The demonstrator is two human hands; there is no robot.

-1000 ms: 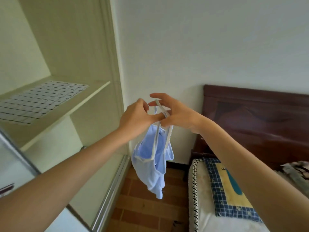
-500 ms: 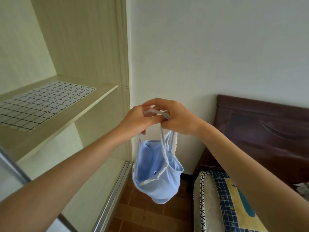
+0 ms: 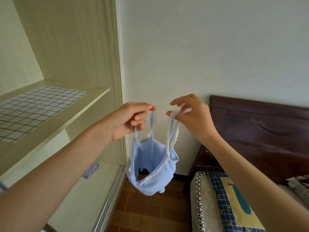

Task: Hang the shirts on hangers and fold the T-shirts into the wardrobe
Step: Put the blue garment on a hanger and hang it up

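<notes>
Wardrobe (image 3: 70,47) beside — hands (image 3: 130,119) (image 3: 190,118) pinching blue top (image 3: 150,166) straps.

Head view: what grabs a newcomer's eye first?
The small light-blue strappy top dangling mid-frame against the white wall, held up by its straps: the left hand grips one pair, the right hand has the other hooked over its fingers. Next, the open wardrobe's shelf with a checked liner on the left, and the dark wooden headboard at right.
</notes>
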